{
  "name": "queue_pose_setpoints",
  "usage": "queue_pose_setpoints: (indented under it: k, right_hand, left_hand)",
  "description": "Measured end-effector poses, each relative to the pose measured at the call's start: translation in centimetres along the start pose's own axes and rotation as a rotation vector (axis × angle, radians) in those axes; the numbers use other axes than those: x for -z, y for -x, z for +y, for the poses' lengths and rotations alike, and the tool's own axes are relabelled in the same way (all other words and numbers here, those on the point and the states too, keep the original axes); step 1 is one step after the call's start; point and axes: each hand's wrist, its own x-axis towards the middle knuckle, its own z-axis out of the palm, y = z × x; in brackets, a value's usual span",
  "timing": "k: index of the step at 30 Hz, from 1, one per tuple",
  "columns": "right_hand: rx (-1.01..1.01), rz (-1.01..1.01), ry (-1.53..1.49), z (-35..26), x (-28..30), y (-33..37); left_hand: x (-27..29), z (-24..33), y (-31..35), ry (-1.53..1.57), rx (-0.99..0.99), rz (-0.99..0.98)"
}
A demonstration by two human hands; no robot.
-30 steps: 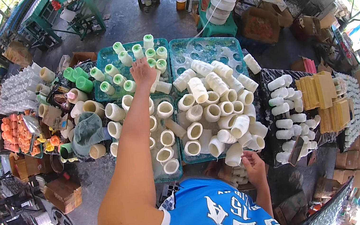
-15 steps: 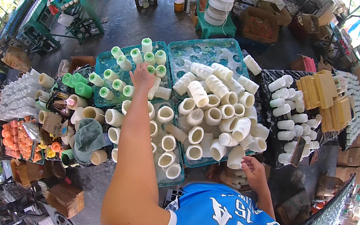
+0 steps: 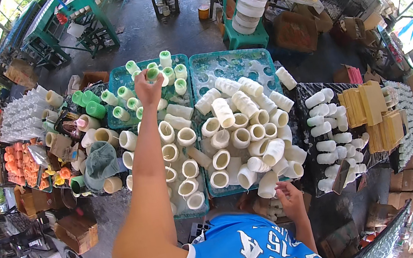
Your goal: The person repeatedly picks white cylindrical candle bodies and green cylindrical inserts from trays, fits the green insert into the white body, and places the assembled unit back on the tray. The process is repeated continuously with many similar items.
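Note:
My left hand (image 3: pixel 149 89) is closed around a white candle with a green top (image 3: pixel 152 74), over the far left tray (image 3: pixel 122 123). Several more green-topped candles (image 3: pixel 165 59) stand about it in that tray. My right hand (image 3: pixel 291 200) is low beside the near edge of the right tray (image 3: pixel 223 190), its fingers loosely curled and apart. Its fingertips are close to a hollow white cylinder (image 3: pixel 267 184) that leans at that edge; whether they touch it is hard to see. Many hollow white cylinders (image 3: pixel 244 103) lie heaped in the right tray.
On the left side are orange pieces (image 3: pixel 21 161), white pointed pieces (image 3: pixel 25 117) and a grey-green cloth (image 3: pixel 101 159). To the right, white cylinders (image 3: pixel 322 128) and yellow slabs (image 3: pixel 370 103) cover a black-sheeted table. A green chair (image 3: pixel 248 38) holding stacked white spools (image 3: pixel 252 2) stands beyond the trays.
My left hand has moved slightly left and away from me, now with a green-topped candle in its fingers. My right hand stays beside the same cylinder. The whole view has shifted slightly.

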Motion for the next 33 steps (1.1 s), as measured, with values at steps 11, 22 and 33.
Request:
queue_pose_setpoints:
  k: [11, 22, 33]
  right_hand:
    - [0.279, -0.195, -0.157, -9.7, -3.3, -7.4]
    - [0.411, -0.17, -0.561, -13.4, -9.2, -7.4]
    - [0.547, -0.216, -0.654, -13.1, -9.5, -6.7]
  left_hand:
    - [6.5, 21.6, 15.7, 1.21, 0.277, -0.324]
    - [11.4, 29.5, 28.0, 1.075, 0.561, -0.426]
    - [13.5, 30.4, 28.1, 1.364, 0.679, -0.343]
